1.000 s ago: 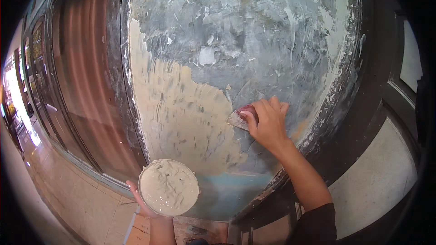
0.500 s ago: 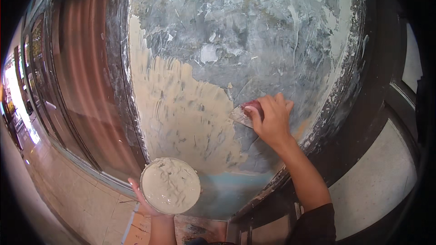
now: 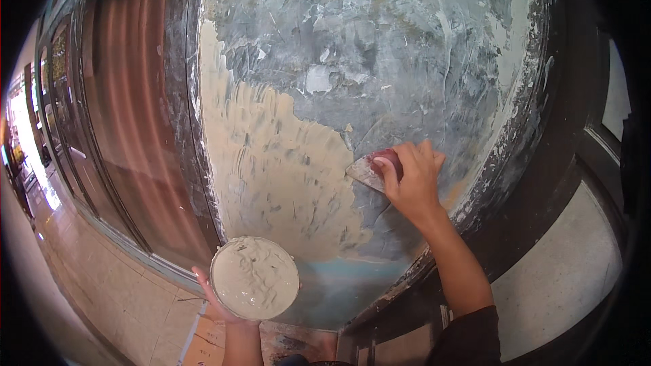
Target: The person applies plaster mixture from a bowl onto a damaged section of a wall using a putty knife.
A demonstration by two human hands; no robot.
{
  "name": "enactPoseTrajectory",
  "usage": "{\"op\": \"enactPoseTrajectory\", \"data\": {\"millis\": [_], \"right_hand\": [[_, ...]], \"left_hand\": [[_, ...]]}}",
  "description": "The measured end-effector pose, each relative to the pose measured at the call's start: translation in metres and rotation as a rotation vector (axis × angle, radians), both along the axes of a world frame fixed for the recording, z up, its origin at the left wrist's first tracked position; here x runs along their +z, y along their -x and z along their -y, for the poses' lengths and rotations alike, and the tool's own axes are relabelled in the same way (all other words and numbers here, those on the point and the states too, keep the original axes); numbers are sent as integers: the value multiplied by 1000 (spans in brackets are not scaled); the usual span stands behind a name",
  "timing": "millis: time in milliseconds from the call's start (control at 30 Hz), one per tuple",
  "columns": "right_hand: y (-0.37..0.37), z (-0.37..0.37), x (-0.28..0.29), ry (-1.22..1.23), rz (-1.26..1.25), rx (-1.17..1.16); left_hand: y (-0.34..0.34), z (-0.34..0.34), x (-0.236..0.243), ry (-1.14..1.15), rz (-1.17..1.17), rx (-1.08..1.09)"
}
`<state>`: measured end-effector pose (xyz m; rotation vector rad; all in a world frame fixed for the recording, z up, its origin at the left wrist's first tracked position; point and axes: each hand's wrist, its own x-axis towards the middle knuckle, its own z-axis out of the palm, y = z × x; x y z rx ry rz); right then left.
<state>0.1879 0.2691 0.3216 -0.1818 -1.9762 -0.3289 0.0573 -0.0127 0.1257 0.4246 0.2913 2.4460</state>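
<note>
My right hand (image 3: 415, 179) grips a putty knife (image 3: 369, 172) by its dark red handle. The blade, smeared with filler, lies at the right edge of a cream patch of wet putty (image 3: 278, 169) on the grey wall (image 3: 380, 88). From below and the left, my left hand (image 3: 220, 301) holds a round tub of putty (image 3: 254, 278), its mouth facing up. The tub is full of pale, ridged paste, and its side is mostly hidden under the rim. Only the left thumb and part of the palm show.
Left of the wall stands a glazed dark frame with a reddish-brown curtain (image 3: 129, 95) behind it. Dark panelled woodwork (image 3: 542, 230) borders the right. Below lie a tiled floor (image 3: 129, 285) and an orange-brown cardboard sheet (image 3: 205, 342). A pale blue-green band (image 3: 352, 271) crosses the wall's lower part.
The view has shifted slightly, so the wall sits a little further right. The putty knife and right hand have moved slightly right and down; the tub stays almost in place.
</note>
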Motion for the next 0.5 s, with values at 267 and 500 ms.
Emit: {"op": "enactPoseTrajectory", "data": {"millis": [267,500], "right_hand": [[4,1,-4,-50,72,-55],[-6,-2,-3,5,15,19]], "left_hand": [[3,-4,-10,35,-2,74],[-4,-1,4,-13,70,2]]}}
